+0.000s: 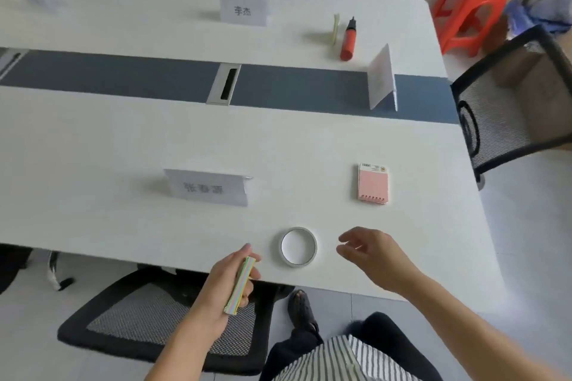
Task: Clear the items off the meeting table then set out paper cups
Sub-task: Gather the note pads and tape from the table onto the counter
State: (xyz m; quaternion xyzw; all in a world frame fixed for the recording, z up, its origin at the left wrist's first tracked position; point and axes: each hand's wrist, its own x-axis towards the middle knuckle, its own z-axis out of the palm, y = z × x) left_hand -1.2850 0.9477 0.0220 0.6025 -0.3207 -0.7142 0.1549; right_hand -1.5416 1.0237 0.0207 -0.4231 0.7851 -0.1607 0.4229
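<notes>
We saw the left hand [230,278] clenched around a pastel striped pad [240,285] at the near edge of the white table [108,139], the right hand [373,252] released with fingers spread just right of a tape roll [298,246]. The far name card [243,9] read 李杰; the near card [208,187] appeared upside down and blurred, and the pink notepad [373,184] label was too small to read.

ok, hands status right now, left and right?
Left hand: closed on a pastel sticky-note pad.
Right hand: open, empty, beside the tape roll, not touching.
</notes>
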